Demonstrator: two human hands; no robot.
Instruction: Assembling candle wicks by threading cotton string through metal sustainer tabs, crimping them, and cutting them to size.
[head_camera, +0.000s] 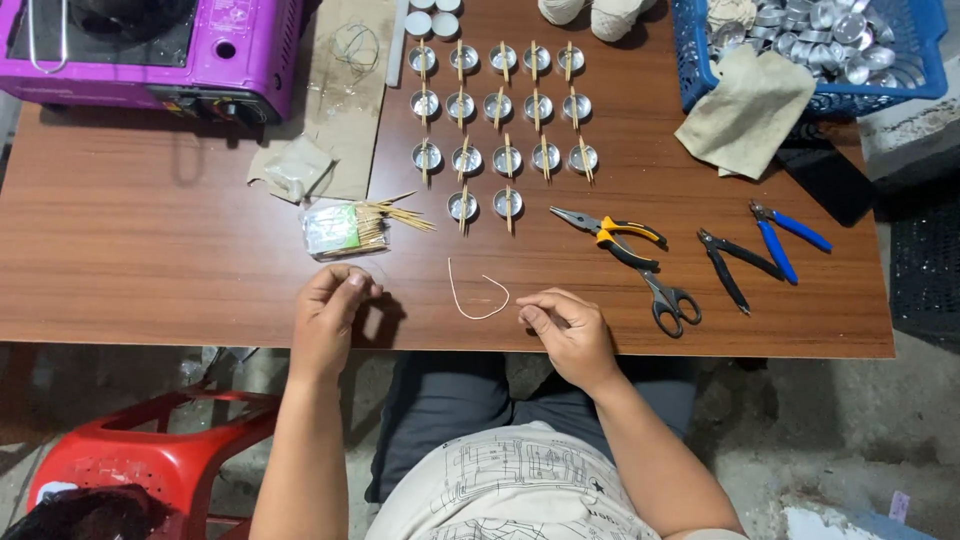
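Note:
My left hand (330, 315) rests at the table's near edge with fingertips pinched together; whether something small is held there I cannot tell. My right hand (568, 325) lies loosely curled beside it, fingers closed, nothing visible in it. Between them a short curved piece of white wick (478, 300) lies on the wooden table (150, 230). Above the hands stand rows of small metal cups (505, 105), each with a wooden stick across its top. A clear pack of wooden sticks (350, 228) lies just above my left hand.
Orange-handled pliers (612, 233), scissors (668, 300), black pliers (735, 262) and blue pliers (785, 235) lie to the right. A blue basket (915, 60) holds several empty metal cups, a cloth (748, 110) beside it. A purple portable stove (150, 50) is at back left. A red stool (160, 450) stands below.

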